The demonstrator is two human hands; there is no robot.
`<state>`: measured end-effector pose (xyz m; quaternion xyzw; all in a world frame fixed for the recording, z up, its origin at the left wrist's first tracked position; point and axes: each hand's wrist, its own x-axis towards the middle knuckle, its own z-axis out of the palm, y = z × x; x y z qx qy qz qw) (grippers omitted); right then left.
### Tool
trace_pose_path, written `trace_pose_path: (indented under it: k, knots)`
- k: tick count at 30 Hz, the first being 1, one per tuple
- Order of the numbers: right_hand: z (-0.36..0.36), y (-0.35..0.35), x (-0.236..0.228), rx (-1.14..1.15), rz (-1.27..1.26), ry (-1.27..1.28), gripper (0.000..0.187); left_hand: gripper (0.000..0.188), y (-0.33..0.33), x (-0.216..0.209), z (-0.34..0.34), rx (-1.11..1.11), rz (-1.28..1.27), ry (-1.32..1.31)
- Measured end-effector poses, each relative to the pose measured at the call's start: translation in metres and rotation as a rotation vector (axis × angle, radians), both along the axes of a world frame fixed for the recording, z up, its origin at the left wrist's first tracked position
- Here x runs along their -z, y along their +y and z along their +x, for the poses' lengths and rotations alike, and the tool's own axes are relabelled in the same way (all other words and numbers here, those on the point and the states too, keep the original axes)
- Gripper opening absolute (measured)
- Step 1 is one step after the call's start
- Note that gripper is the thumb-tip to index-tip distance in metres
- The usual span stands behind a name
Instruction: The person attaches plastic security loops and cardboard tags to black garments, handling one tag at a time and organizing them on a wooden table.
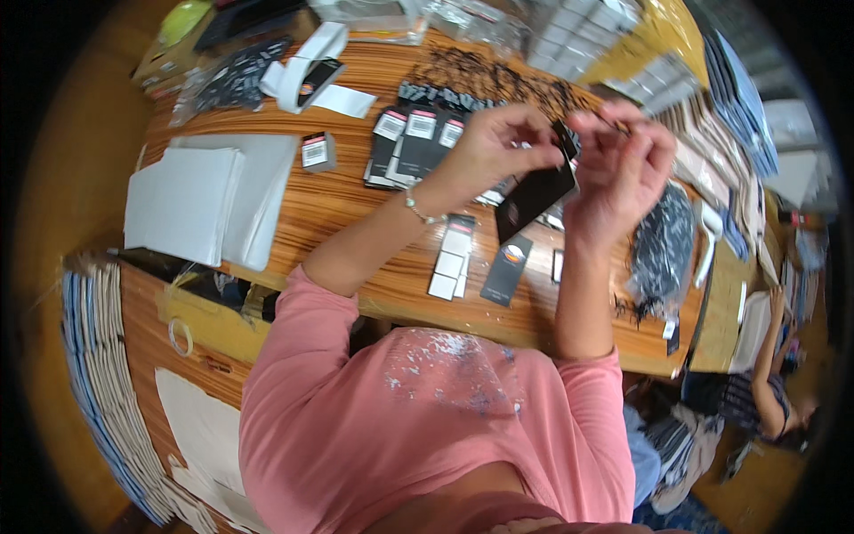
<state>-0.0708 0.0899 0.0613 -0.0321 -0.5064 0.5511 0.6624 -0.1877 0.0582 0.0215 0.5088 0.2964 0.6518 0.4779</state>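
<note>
My left hand pinches the top of a black hang tag, which tilts down toward the table. Close beside it, my right hand is raised with its fingers bent and the fingertips together; anything between them is too small to make out. Below the held tag lie another black tag and a few white-labelled tags. Several black tags with white stickers are laid out in overlapping rows left of my hands. Beyond them, black strings are scattered over the wood-grain table.
White sheets and a small block of labels sit at the left. A curled white label strip lies behind them. A plastic bag of dark strings rests at the right, near folded garments. Another person is at the far right.
</note>
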Motion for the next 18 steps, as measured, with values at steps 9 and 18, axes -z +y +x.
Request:
trace_pose_path:
  k: [9,18]
  knots:
    - [0.005,0.004,-0.005,0.147,-0.048,-0.020,0.012,0.044,-0.004,-0.007,0.001,0.060,0.090,0.198]
    - [0.004,0.005,-0.003,0.248,-0.014,-0.029,0.012,0.037,-0.010,-0.014,-0.004,0.138,0.060,0.294]
